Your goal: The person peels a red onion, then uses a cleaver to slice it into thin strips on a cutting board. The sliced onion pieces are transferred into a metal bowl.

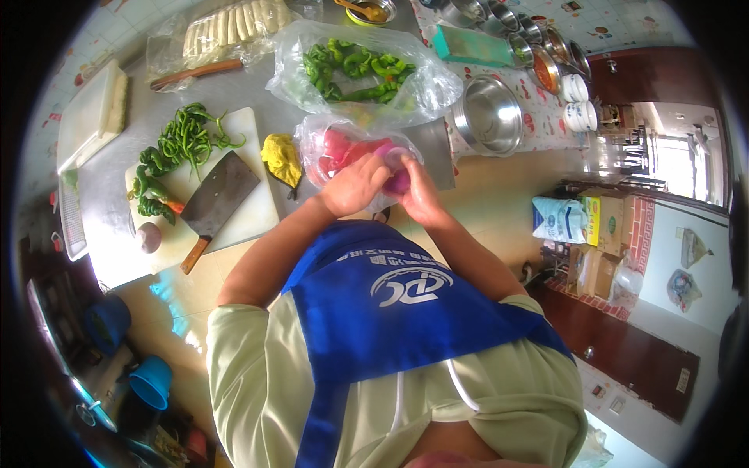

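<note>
A purple onion (398, 180), partly hidden by fingers, is held between my hands above a clear plastic bag (310, 137). My right hand (420, 196) curls around its right side. From the left, my left hand (358, 182) presses its fingers against the onion. Red and pink pieces (348, 147), too blurred to name surely, lie inside the bag. Left of the bag sits a crumpled yellow cloth (282, 159). On the white cutting board (248, 210) rest a cleaver (217, 196), a pile of green chili peppers (187, 137) and a round purplish bulb (148, 237).
Behind the bag lies a larger plastic bag (281, 76) of green peppers. A steel bowl (491, 114) stands right, near several metal containers (544, 70) and a green box (473, 47). Dough strips (234, 29) and a wooden-handled tool (196, 74) lie at back left. A blue bucket (151, 381) stands below.
</note>
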Available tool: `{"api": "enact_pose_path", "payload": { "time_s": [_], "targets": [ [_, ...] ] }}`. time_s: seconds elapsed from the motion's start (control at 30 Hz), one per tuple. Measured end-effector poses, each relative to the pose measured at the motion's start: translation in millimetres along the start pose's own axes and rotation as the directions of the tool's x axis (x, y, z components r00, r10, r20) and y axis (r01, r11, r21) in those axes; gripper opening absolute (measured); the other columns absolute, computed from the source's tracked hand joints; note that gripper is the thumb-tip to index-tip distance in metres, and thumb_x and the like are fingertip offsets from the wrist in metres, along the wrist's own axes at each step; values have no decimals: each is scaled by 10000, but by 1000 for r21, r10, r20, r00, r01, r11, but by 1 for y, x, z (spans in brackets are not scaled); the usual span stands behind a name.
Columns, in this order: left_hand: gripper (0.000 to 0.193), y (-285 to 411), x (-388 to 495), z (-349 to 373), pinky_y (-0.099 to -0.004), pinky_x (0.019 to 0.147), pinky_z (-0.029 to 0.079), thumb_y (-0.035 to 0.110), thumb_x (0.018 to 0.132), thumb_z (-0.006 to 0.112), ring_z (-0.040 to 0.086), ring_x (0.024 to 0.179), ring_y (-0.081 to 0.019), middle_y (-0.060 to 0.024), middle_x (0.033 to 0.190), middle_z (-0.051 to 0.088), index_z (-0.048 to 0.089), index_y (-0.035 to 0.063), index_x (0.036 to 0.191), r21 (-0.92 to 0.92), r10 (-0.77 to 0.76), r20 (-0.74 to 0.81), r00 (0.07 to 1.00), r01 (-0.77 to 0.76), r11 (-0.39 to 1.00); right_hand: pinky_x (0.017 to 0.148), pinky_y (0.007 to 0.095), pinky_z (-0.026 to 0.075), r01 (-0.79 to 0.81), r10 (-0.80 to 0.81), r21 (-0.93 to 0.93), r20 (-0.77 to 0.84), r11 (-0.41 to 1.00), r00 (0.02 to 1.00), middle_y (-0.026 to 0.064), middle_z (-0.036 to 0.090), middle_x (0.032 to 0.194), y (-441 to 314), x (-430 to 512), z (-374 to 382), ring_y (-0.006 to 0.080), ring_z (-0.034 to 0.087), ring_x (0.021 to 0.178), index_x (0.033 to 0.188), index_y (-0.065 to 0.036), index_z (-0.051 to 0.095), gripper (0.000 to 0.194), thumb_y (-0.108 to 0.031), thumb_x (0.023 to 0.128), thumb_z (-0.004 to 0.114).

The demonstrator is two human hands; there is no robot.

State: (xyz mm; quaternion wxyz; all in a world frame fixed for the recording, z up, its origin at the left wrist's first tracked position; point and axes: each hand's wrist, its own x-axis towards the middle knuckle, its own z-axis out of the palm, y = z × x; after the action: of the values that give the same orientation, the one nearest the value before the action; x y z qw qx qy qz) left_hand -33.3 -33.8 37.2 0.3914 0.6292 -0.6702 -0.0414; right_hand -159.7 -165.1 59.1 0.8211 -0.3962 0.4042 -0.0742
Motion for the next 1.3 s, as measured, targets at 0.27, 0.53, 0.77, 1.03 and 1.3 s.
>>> {"api": "enact_pose_path", "payload": {
  "time_s": [0.27, 0.53, 0.77, 1.03, 1.3],
  "targets": [
    [235, -20, -34, -5, -395, 802, 498, 67, 783, 521, 528, 986, -342, -177, 987, 497, 503, 7, 1009, 110, -97, 183, 978, 78, 991, 787, 375, 551, -204, 170, 534, 113, 820, 979, 143, 600, 1100, -27, 12, -26, 274, 608, 949, 1236, -40, 530, 660, -583, 861, 511],
    [210, -23, -26, 14, -408, 834, 491, 52, 771, 575, 552, 946, -321, -141, 1019, 518, 581, 47, 981, 0, -284, -96, 954, 285, 958, 724, 318, 481, -539, 81, 568, 638, 622, 766, 138, 536, 978, -30, 5, -46, 226, 519, 794, 1293, -58, 510, 779, -627, 773, 621],
    [261, -22, -29, -8, -402, 786, 470, 6, 754, 613, 549, 894, -318, -129, 960, 558, 646, 60, 1006, 93, -360, -169, 917, 379, 921, 953, 399, 470, -77, -44, 219, 500, 973, 865, 125, 500, 1282, -44, -8, -42, 278, 520, 1167, 1416, -110, 370, 876, -512, 729, 736],
    [482, -12, -90, 15, -455, 948, 418, 62, 832, 623, 477, 1108, -418, -239, 1186, 469, 457, 37, 1284, -305, -805, -388, 449, 762, 572, 1074, 446, 377, 68, -33, -47, 526, 997, 850, 93, 456, 1378, -42, 2, -45, 259, 457, 1280, 1469, -106, 300, 862, -337, 770, 747],
    [898, -48, -101, 74, -440, 1038, 385, 383, 824, 704, 452, 1240, -398, -299, 1362, 377, 206, 51, 1493, -644, -993, 62, 96, 764, 33, 851, 446, 529, -115, 65, 245, 203, 963, 977, 104, 540, 1307, -49, 4, -82, 289, 553, 1153, 1336, -132, 473, 674, -574, 835, 564]
  ]
}}
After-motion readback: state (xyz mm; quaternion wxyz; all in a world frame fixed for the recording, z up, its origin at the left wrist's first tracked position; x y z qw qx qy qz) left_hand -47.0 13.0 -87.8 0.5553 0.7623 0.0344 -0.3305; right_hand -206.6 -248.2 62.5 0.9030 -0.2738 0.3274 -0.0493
